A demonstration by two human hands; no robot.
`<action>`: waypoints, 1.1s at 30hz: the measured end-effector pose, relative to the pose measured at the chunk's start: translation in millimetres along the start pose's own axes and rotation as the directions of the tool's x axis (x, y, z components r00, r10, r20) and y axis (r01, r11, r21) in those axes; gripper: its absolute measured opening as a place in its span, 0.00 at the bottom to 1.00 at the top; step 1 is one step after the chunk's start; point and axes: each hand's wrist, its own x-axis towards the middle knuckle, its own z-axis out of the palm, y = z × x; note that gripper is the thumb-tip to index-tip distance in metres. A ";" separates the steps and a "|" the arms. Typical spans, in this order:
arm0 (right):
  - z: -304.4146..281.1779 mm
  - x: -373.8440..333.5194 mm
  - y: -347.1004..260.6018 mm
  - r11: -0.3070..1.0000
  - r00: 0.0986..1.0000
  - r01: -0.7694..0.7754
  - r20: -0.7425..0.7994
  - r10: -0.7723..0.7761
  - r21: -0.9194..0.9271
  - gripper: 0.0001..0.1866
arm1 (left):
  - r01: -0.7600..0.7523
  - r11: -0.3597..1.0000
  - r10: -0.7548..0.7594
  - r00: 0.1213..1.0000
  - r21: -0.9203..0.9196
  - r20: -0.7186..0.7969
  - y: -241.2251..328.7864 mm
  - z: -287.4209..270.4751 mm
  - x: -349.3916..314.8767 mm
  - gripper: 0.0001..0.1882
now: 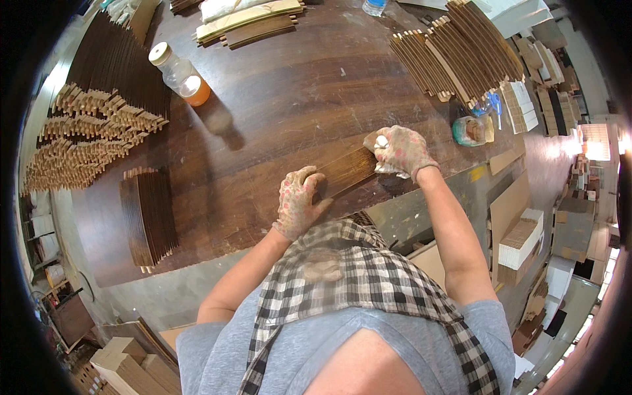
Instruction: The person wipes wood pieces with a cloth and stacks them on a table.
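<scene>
A brown wooden slat (pixel 347 172) lies along the near edge of the table in front of me. My left hand (pixel 297 203), in a pale glove with reddish dots, holds the slat's left end, fingers over its far side and thumb toward the near side. My right hand (pixel 401 153), gloved alike, is closed round a crumpled white cloth (pixel 390 170) at the slat's right end. Part of the cloth sticks out between the fingers; the rest is hidden under the palm.
Dark slats with pale ends are piled at the left (pixel 108 79), with a smaller stack (pixel 148 214) nearer me. A bottle of orange liquid (pixel 184 78) stands between them and the centre. More slats (pixel 461 56) lie far right, above a jar (pixel 469 131) and blue scissors (pixel 492 105).
</scene>
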 end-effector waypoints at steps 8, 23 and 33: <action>-11.1 5.5 0.8 0.994 1.000 0.000 -0.016 -0.001 -0.110 0.18 | -0.017 1.000 0.018 1.000 0.026 -0.018 -1.2 0.4 -1.0 0.30; 14.3 -4.2 3.0 0.982 0.965 0.175 -0.209 -0.157 0.070 0.24 | -0.160 0.987 0.159 0.985 -0.012 -0.069 -8.6 -6.0 -11.8 0.18; 26.1 -16.7 -16.5 0.986 0.945 0.070 -0.327 -0.017 0.151 0.24 | -0.140 0.989 0.137 0.988 -0.042 -0.074 -4.9 -12.3 -11.8 0.17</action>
